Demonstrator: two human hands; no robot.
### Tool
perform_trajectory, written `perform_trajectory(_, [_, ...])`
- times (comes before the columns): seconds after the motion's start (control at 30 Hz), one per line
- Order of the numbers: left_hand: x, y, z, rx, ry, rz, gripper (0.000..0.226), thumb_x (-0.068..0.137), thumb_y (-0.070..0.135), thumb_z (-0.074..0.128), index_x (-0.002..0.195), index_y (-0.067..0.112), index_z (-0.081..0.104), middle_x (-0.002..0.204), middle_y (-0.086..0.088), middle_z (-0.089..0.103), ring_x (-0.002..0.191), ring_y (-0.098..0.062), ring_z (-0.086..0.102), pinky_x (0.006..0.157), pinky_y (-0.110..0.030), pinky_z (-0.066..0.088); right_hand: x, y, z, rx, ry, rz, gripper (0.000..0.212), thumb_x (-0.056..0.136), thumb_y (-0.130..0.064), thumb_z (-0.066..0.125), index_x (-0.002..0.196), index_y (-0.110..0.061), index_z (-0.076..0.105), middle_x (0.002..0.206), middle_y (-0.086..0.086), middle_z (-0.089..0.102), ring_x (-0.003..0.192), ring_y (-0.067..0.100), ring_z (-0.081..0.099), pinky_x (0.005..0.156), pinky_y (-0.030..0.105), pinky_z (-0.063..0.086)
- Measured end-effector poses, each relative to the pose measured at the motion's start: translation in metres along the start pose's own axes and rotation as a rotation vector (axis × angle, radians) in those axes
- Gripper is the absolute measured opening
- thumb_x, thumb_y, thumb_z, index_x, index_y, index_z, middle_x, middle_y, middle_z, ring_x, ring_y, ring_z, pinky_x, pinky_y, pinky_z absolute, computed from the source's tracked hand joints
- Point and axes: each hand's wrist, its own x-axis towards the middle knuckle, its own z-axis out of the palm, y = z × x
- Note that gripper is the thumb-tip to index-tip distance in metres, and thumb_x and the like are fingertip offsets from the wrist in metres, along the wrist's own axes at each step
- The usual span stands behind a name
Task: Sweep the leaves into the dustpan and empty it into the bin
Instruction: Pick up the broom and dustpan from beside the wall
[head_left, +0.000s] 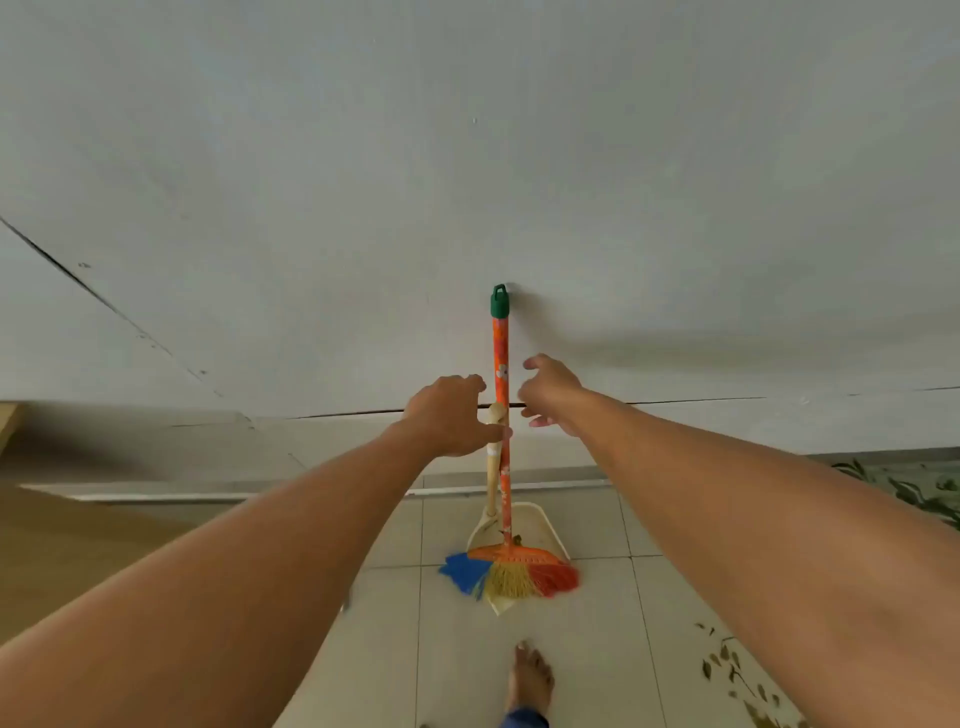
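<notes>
Broom and dustpan lean on the wall at frame centre, light and stiff, I judge. My left hand touches their handles, fingers half spread; right hand hovers empty. Leaves lie lower right.

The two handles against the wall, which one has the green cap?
The broom handle, the taller orange one. The dustpan handle beside it is cream, shorter and has no cap.
</notes>
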Motion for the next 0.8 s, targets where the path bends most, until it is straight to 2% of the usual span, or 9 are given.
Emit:
perform_trajectory(0.1, [0.008, 0.002, 0.006, 0.027, 0.040, -0.039, 0.070, 0.080, 0.065, 0.063, 0.134, 0.021, 0.055, 0.127, 0.002, 0.062, 0.113, -0.019, 0.058, 0.088, -0.033, 0.050, 0.013, -0.002, 0.003, -0.062, -0.043, -0.048, 0.055, 0.093, -0.013, 0.065, 0.143, -0.024, 0.043, 0.110, 0.005, 0.060, 0.082, 0.016, 0.059, 0.064, 0.030, 0.056])
perform_trajectory(0.2, [0.015, 0.005, 0.009, 0.010, 0.023, -0.066, 0.057, 0.083, 0.061, 0.063, 0.124, 0.021, 0.062, 0.118, 0.004, 0.067, 0.106, -0.018, 0.062, 0.087, -0.033, 0.053, 0.023, -0.004, 0.008, -0.064, -0.101, -0.071, 0.036, 0.094, -0.020, 0.064, 0.128, -0.022, 0.052, 0.098, 0.004, 0.061, 0.075, 0.015, 0.056, 0.058, 0.028, 0.051])
perform_trajectory(0.27, [0.019, 0.006, 0.007, 0.026, 0.015, -0.072, 0.050, 0.086, 0.057, 0.062, 0.119, 0.020, 0.066, 0.113, 0.004, 0.069, 0.101, -0.017, 0.064, 0.085, -0.033, 0.054, 0.022, -0.007, 0.008, -0.060, -0.144, -0.070, 0.024, 0.096, -0.022, 0.060, 0.119, -0.022, 0.055, 0.087, 0.002, 0.061, 0.070, 0.015, 0.055, 0.059, 0.029, 0.050])
perform_trajectory(0.33, [0.022, 0.006, 0.005, 0.049, 0.006, -0.074, 0.044, 0.087, 0.054, 0.061, 0.112, 0.019, 0.068, 0.106, 0.003, 0.071, 0.096, -0.017, 0.065, 0.081, -0.032, 0.055, 0.024, -0.008, 0.008, -0.053, -0.178, -0.069, 0.022, 0.096, -0.021, 0.057, 0.119, -0.018, 0.058, 0.082, 0.002, 0.063, 0.067, 0.015, 0.057, 0.060, 0.029, 0.051])
perform_trajectory(0.47, [0.027, 0.011, 0.004, 0.151, -0.015, -0.077, 0.027, 0.092, 0.039, 0.056, 0.101, 0.017, 0.069, 0.090, 0.001, 0.068, 0.079, -0.017, 0.063, 0.067, -0.028, 0.054, 0.022, -0.009, 0.005, -0.048, -0.193, -0.043, 0.024, 0.098, -0.020, 0.055, 0.120, -0.012, 0.059, 0.084, 0.006, 0.070, 0.067, 0.019, 0.064, 0.059, 0.029, 0.053])
perform_trajectory(0.57, [0.030, 0.016, 0.004, 0.273, -0.050, -0.081, 0.021, 0.092, 0.029, 0.053, 0.102, 0.016, 0.066, 0.085, 0.000, 0.063, 0.071, -0.015, 0.058, 0.055, -0.024, 0.045, 0.017, -0.003, -0.003, 0.022, -0.178, 0.005, 0.023, 0.098, -0.019, 0.056, 0.120, -0.011, 0.059, 0.087, 0.009, 0.072, 0.066, 0.019, 0.066, 0.058, 0.029, 0.054])
perform_trajectory(0.7, [0.032, 0.029, 0.001, 0.417, -0.137, -0.026, 0.026, 0.089, 0.018, 0.050, 0.112, 0.017, 0.064, 0.087, 0.000, 0.059, 0.070, -0.015, 0.056, 0.056, -0.026, 0.044, 0.002, 0.009, -0.017, 0.120, -0.188, 0.067, 0.022, 0.099, -0.005, 0.050, 0.116, -0.010, 0.063, 0.091, 0.013, 0.076, 0.068, 0.019, 0.068, 0.060, 0.029, 0.056])
perform_trajectory(0.8, [0.034, 0.042, 0.001, 0.553, -0.188, 0.012, 0.011, 0.089, 0.017, 0.055, 0.098, 0.015, 0.060, 0.079, 0.001, 0.052, 0.064, -0.014, 0.051, 0.060, -0.027, 0.044, -0.009, 0.021, -0.024, 0.306, -0.220, 0.167, 0.029, 0.099, -0.004, 0.043, 0.117, -0.004, 0.065, 0.092, 0.019, 0.077, 0.071, 0.025, 0.072, 0.072, 0.036, 0.061])
